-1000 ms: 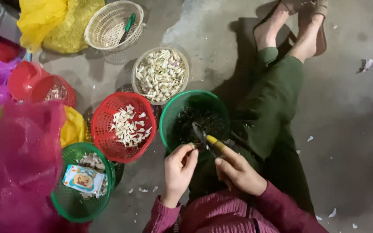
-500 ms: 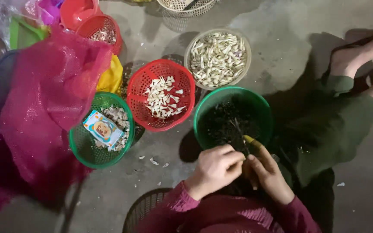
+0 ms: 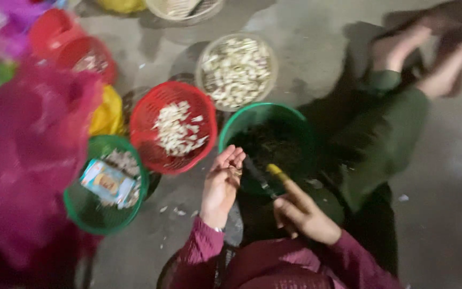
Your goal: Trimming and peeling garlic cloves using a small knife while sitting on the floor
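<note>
The left hand [image 3: 221, 184] curls half-open around a small pale clove [image 3: 236, 172] at its fingers, just over the rim of the dark-filled green plastic basket [image 3: 300, 124]. The right hand [image 3: 301, 213] grips a yellow-handled knife [image 3: 266, 177] — blade towards the clove. Light, hard, likely slippery; best pinched at its ends.

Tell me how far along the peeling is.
Done: pale peeled pieces lie in the red basket and fill the clear bowl. In hand: the left hand cups a small piece, too blurred to name; the right hand holds a knife. Left: dark contents remain in the green basket.
</note>
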